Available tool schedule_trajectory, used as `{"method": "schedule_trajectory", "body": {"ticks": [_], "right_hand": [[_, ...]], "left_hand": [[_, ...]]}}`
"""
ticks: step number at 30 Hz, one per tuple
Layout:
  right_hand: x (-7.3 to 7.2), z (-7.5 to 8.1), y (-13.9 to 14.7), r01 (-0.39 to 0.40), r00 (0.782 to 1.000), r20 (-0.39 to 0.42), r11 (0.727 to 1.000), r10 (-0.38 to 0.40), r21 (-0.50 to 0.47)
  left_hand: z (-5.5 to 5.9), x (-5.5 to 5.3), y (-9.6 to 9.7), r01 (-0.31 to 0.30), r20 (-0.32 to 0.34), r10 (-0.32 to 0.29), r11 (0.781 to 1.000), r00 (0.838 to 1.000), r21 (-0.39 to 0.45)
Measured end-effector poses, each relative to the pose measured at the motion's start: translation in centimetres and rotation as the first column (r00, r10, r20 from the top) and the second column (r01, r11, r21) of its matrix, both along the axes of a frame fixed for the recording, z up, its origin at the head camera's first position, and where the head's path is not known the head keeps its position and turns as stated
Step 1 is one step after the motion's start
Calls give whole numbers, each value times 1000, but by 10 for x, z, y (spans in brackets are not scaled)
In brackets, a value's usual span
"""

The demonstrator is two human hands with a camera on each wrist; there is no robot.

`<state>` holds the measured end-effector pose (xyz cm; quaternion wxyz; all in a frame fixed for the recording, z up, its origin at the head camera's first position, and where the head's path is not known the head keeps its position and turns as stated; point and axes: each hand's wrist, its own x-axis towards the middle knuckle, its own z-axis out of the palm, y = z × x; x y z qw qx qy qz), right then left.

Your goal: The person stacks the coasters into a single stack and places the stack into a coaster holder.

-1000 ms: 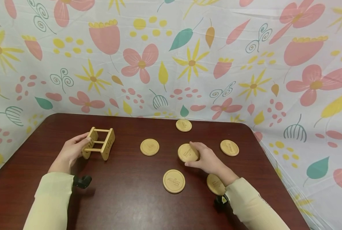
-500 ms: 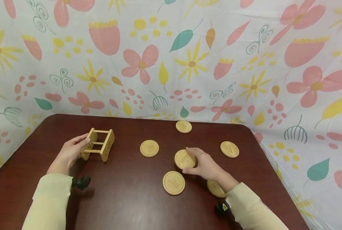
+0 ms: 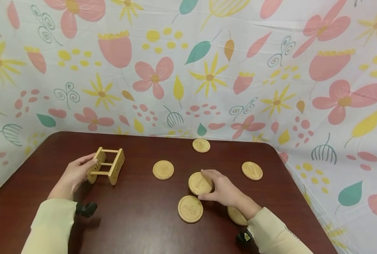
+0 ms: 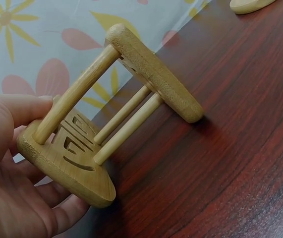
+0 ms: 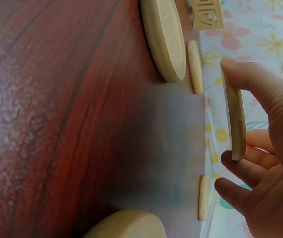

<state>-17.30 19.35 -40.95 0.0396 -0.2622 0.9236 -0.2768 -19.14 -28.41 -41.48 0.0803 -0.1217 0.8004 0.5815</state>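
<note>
Over table (image 3: pixel 128 222), right fingers (image 5: pixel 245 168) pinch coaster (image 3: pixel 198 182).

Which sort of room this is cannot be told. Flowered cloth (image 3: pixel 188 77) hangs behind a dark bench (image 3: pixel 134 218).

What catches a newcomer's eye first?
Probably the white flower-printed fabric backdrop, filling the head view's upper half. Next, the round pale-wood disc in the right grip, above the dark red-brown wooden table, and the pale-wood barred rack in the left grip, at left.
</note>
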Motion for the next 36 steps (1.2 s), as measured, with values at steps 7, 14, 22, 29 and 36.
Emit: {"method": "schedule_trajectory", "body": {"ticks": [7, 14, 22, 29, 36], "right_hand": [[2, 0, -1, -29, 999, -18, 1000, 29, 8], [4, 1, 0, -62, 997, -33, 998, 63, 20], [7, 2, -2, -74, 997, -11, 997, 75, 22], [9, 3, -3, -102, 995, -13, 994, 103, 25], [10, 2, -7, -138, 990, -3, 990, 138, 27]], "left_hand": [[-1, 1, 1, -14, 11, 14, 1000, 1000, 3], [-2, 2, 1, -36, 19, 36, 999, 999, 18], [0, -5, -1, -26, 13, 26, 1000, 1000, 9], [1, -6, 0, -24, 5, 23, 999, 1000, 22], [2, -5, 1, -42, 8, 42, 999, 999, 13]]}}
